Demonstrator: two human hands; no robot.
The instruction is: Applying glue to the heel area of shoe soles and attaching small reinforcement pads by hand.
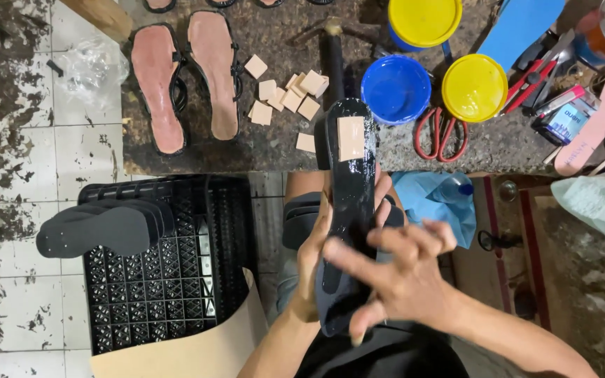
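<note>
Head view shows my left hand [311, 262] gripping a glossy black sandal sole [350, 203] from below, while my right hand [400, 276] presses it, fingers spread wide.

A single head-worn camera looks steeply down, close over the lap and the near workbench [260, 150] edge.

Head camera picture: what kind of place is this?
Probably a small sandal-making workshop. Both hands press a black sole, unfinished pink sandals lie on the worktable, with red scissors and open tubs that may hold glue.
</note>
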